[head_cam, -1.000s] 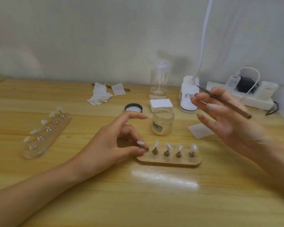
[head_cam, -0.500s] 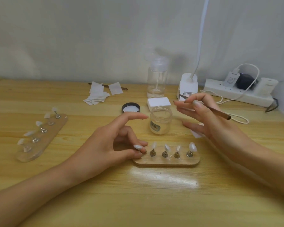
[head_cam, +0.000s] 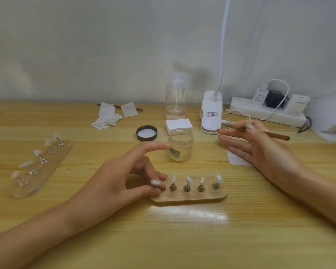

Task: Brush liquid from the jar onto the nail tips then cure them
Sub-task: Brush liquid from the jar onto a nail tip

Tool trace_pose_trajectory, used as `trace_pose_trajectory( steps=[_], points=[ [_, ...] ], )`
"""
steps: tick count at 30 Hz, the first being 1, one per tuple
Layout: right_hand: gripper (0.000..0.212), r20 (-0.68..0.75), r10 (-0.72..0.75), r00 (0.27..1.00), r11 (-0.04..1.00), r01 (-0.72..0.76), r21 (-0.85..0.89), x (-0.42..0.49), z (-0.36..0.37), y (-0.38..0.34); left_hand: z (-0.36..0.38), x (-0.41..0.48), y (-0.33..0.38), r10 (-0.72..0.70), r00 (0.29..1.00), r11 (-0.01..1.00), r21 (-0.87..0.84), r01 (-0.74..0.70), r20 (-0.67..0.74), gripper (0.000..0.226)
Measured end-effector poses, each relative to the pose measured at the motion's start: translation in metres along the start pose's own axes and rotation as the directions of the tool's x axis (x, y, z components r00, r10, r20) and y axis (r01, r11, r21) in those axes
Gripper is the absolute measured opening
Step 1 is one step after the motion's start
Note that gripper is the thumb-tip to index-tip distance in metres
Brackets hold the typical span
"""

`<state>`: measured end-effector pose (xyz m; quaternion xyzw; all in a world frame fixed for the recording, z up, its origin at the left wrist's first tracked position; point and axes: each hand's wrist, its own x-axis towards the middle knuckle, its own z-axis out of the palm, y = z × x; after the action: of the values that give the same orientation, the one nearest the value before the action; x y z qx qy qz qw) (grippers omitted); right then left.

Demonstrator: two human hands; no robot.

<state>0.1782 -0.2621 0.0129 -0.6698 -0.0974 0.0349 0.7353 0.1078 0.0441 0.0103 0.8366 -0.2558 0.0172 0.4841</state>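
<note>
Right hand (head_cam: 260,152) is sitting lower than a second ago; brush (head_cam: 275,135) is now lying flatter, its bristle end pointing at the lamp base (head_cam: 211,115). Left hand (head_cam: 124,177) is keeping its place.

Well left of the left hand: clear strip (head_cam: 41,167) is lying on the table, carrying five nail tips.

Left hand: thumb and a lower finger are pinching the leftmost nail tip (head_cam: 155,182) at its stand, index finger stretching straight out above.

Between the hands: wooden holder (head_cam: 190,198) is carrying that tip at its left end, four more standing along it.

Just beyond the holder: open jar (head_cam: 180,145) is standing near the left index fingertip, black lid (head_cam: 146,133) lying just left of it.

Right hand: thumb and index are gripping the brush, other fingers reaching out loosely, partly covering a white paper slip (head_cam: 237,159)
</note>
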Motion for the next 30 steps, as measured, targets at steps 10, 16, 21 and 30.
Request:
trace_pose_trajectory(
  steps=[10, 16, 21, 30],
  points=[
    [0.034, 0.257, -0.203, 0.945, 0.88, 0.291, -0.375, 0.004, 0.042, -0.011, 0.001, -0.001, 0.008, 0.092, 0.995, 0.971, 0.226, -0.083, -0.026, 0.077],
    [0.033, 0.304, -0.11, 0.946, 0.89, 0.23, -0.393, 0.012, 0.066, 0.0, 0.001, -0.002, 0.009, 0.113, 0.993, 0.963, 0.251, -0.102, -0.031, 0.081],
    [0.024, 0.317, -0.171, 0.933, 0.862, 0.298, -0.41, 0.004, 0.055, -0.002, -0.005, 0.004, 0.016, 0.029, 0.978, 0.994, -0.093, -0.049, -0.206, 0.071],
    [0.03, 0.016, -0.438, 0.899, 0.855, 0.422, -0.302, 0.028, 0.042, -0.037, -0.011, 0.065, 0.018, -0.175, 0.934, 0.841, -0.54, -0.023, -0.311, 0.07]
  ],
)
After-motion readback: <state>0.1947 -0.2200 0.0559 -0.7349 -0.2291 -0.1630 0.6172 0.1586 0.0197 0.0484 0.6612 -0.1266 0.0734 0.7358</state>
